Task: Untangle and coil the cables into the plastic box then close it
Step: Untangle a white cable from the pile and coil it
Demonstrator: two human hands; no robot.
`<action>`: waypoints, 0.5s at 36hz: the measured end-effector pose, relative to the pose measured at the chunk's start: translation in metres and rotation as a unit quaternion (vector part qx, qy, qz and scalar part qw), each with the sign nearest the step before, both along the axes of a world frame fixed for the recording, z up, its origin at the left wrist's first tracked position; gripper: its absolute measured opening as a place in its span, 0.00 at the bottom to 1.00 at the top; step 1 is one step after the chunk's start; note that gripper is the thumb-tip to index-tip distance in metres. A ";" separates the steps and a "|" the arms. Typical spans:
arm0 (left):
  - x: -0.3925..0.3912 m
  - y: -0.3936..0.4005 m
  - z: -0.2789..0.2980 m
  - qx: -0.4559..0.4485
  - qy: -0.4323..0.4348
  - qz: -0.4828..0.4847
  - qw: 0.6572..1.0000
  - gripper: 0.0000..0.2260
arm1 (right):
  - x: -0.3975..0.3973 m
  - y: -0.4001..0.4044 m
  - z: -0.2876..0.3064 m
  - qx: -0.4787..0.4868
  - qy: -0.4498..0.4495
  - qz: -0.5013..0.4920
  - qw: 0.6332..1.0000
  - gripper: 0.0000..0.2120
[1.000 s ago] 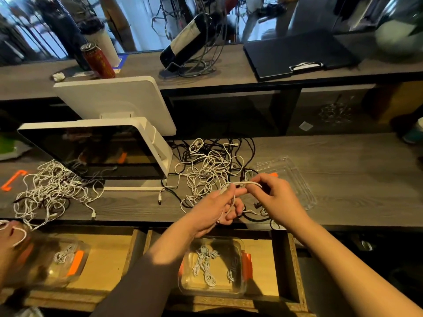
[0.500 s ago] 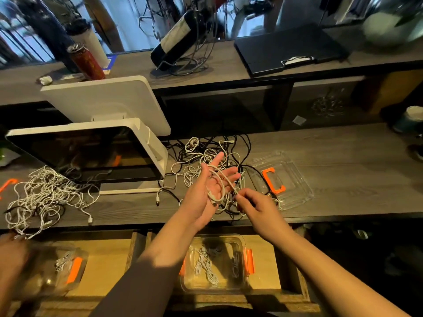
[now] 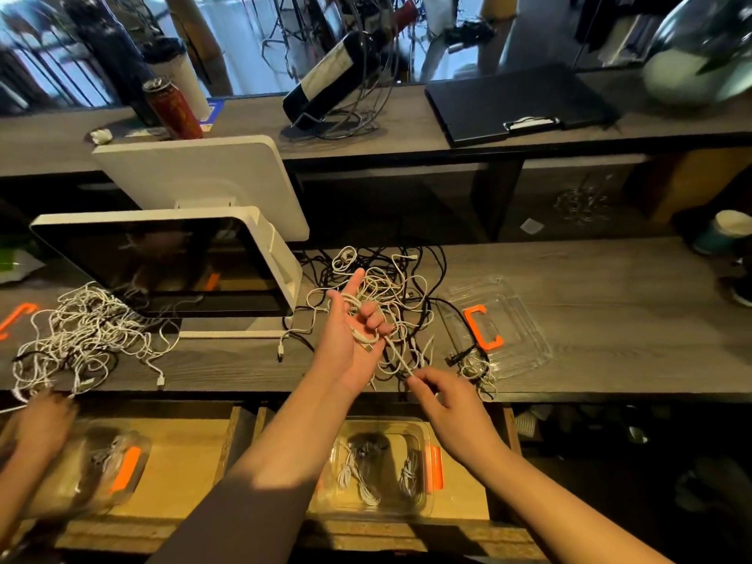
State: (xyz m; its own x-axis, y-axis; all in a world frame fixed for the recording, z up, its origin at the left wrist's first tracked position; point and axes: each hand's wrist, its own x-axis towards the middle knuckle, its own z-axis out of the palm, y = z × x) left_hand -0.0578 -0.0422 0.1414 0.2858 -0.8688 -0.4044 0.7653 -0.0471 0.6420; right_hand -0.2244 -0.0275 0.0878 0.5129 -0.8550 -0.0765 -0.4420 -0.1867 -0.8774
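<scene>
Left hand point(image 3: 346, 339) palm up, grip curled round white cable point(image 3: 396, 352) loops. Right hand point(image 3: 443, 394) at 5 o'clock pinches the same cable. Tangle point(image 3: 390, 287) on worktop point(image 3: 610, 278) at 12; plastic box point(image 3: 378, 466) below, lid point(image 3: 500, 319) at 3.

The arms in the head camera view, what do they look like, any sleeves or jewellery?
The left arm wears a dark brownish-grey long sleeve pushed up the forearm. The right arm is bare. Neither the left hand nor the right hand shows gloves, rings or a watch.
</scene>
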 end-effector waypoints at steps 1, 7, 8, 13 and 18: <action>0.000 0.000 0.001 0.003 0.001 0.007 1.000 0.22 | 0.000 0.002 0.001 0.001 -0.005 0.002 1.000 0.07; 0.001 0.000 0.007 0.014 0.007 0.026 1.000 0.22 | 0.000 0.013 0.005 0.019 -0.041 -0.034 0.998 0.07; 0.002 -0.001 0.007 0.014 0.009 0.032 0.999 0.22 | 0.000 0.014 0.005 0.020 -0.046 -0.037 0.998 0.07; 0.006 0.000 0.008 0.010 0.008 0.069 0.998 0.23 | 0.000 0.018 0.007 -0.009 -0.032 -0.011 0.999 0.07; 0.003 0.000 0.010 0.010 -0.041 0.097 0.994 0.23 | 0.003 0.020 0.012 -0.051 0.032 0.017 0.998 0.10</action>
State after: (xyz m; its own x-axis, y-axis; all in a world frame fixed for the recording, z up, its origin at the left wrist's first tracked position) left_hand -0.0547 -0.0425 0.1510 0.4798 -0.7857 -0.3905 0.7069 0.0826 0.7025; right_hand -0.2215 -0.0073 0.1000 0.5394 -0.8417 -0.0239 -0.4888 -0.2898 -0.8229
